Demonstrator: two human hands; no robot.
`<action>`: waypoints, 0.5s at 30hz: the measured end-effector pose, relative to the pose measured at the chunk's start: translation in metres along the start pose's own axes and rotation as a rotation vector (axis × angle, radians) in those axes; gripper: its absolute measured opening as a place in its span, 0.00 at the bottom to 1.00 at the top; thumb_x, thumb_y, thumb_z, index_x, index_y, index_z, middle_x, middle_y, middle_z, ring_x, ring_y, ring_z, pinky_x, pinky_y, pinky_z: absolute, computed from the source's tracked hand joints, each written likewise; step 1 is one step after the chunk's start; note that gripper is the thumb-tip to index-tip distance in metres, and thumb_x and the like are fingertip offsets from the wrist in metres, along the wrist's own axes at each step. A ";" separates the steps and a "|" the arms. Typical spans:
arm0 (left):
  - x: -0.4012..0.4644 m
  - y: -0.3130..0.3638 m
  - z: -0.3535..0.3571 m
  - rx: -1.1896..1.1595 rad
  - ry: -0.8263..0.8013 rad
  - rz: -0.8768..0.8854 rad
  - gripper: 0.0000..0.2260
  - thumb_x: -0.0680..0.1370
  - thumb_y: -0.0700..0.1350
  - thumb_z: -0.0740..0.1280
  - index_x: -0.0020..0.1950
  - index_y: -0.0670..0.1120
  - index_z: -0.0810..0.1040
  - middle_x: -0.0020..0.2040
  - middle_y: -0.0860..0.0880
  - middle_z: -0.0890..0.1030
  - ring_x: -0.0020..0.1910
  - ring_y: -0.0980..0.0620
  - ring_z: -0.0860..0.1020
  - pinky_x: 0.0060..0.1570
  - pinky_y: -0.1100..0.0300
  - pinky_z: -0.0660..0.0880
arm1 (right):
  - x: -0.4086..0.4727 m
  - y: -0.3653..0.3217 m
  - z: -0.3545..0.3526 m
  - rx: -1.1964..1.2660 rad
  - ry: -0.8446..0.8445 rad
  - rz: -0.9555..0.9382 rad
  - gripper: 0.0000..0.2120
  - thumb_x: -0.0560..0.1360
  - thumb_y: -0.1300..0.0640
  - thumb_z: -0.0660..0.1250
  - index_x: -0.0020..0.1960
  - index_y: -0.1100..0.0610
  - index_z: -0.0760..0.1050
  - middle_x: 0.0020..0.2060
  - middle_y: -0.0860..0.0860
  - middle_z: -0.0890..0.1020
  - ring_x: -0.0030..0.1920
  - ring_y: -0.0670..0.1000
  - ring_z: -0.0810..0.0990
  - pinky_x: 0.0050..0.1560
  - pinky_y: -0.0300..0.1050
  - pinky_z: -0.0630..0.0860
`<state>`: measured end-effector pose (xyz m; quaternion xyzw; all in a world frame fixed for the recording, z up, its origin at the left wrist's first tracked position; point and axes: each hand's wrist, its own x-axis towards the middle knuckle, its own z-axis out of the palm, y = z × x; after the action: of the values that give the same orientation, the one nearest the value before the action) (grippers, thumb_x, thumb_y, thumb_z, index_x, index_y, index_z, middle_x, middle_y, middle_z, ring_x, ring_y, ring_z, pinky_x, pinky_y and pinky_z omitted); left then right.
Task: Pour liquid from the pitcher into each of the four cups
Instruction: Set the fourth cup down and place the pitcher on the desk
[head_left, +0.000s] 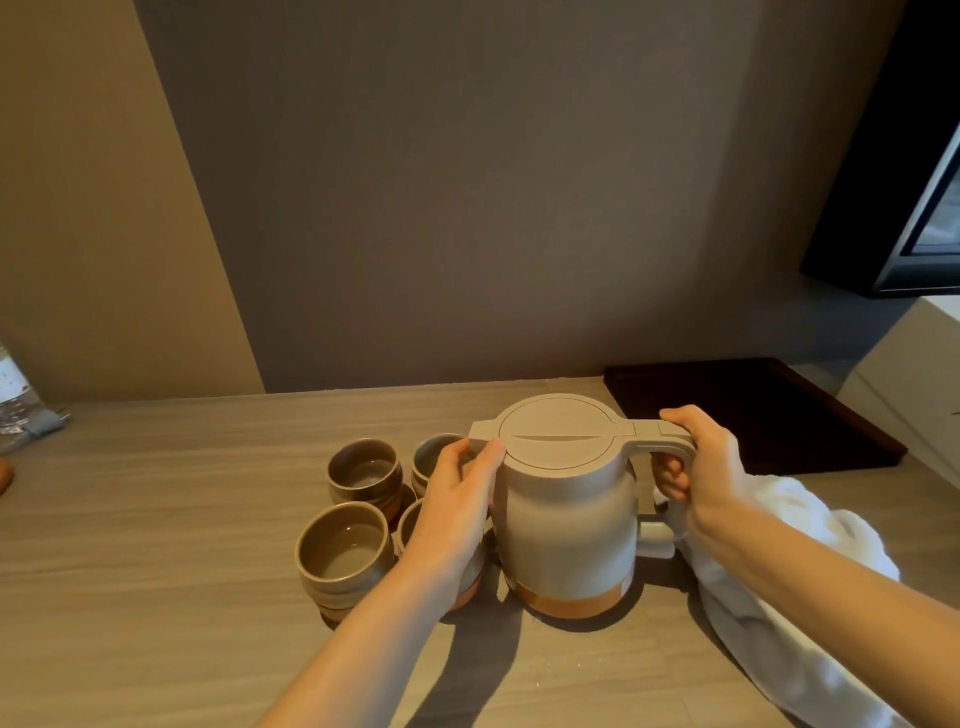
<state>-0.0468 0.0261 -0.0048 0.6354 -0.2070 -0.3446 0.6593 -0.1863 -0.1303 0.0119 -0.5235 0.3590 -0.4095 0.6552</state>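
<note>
A beige lidded pitcher (569, 519) with an orange base band stands upright on the wooden counter, spout pointing left. My right hand (698, 467) is wrapped around its handle. My left hand (457, 493) rests against the pitcher's left side near the spout, thumb at the lid's edge. Left of the pitcher stand brown ceramic cups in a square cluster: a far-left cup (363, 470), a near-left cup (340, 553), a far-right cup (431, 457) and a near-right cup (410, 525), the last two partly hidden by my left hand. The two left cups show liquid at the bottom.
A white cloth (810, 603) lies crumpled right of the pitcher under my right forearm. A dark tray (753, 410) sits at the back right against the wall. A plastic bottle (15, 400) lies at the far left edge. A white box (914, 374) stands at right.
</note>
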 end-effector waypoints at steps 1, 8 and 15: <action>-0.002 0.000 0.003 0.000 -0.001 0.014 0.16 0.79 0.55 0.62 0.66 0.54 0.69 0.49 0.64 0.73 0.51 0.61 0.72 0.46 0.66 0.69 | 0.002 0.002 0.000 0.008 -0.007 0.003 0.17 0.76 0.53 0.60 0.32 0.61 0.73 0.17 0.48 0.70 0.17 0.44 0.65 0.20 0.34 0.61; -0.005 -0.001 0.009 0.056 0.064 0.042 0.11 0.78 0.56 0.62 0.59 0.59 0.67 0.47 0.66 0.71 0.44 0.66 0.69 0.40 0.67 0.65 | 0.016 0.010 0.000 0.007 -0.038 0.010 0.17 0.76 0.53 0.60 0.31 0.60 0.71 0.17 0.48 0.69 0.17 0.44 0.64 0.19 0.35 0.60; -0.002 -0.009 0.011 0.099 0.113 0.077 0.12 0.77 0.57 0.64 0.58 0.58 0.69 0.50 0.63 0.74 0.48 0.63 0.71 0.46 0.63 0.68 | 0.025 0.019 -0.002 0.004 -0.046 0.038 0.18 0.76 0.53 0.59 0.29 0.59 0.68 0.16 0.48 0.68 0.18 0.45 0.63 0.20 0.35 0.61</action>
<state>-0.0579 0.0202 -0.0120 0.6773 -0.2108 -0.2720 0.6503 -0.1751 -0.1519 -0.0084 -0.5248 0.3529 -0.3853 0.6720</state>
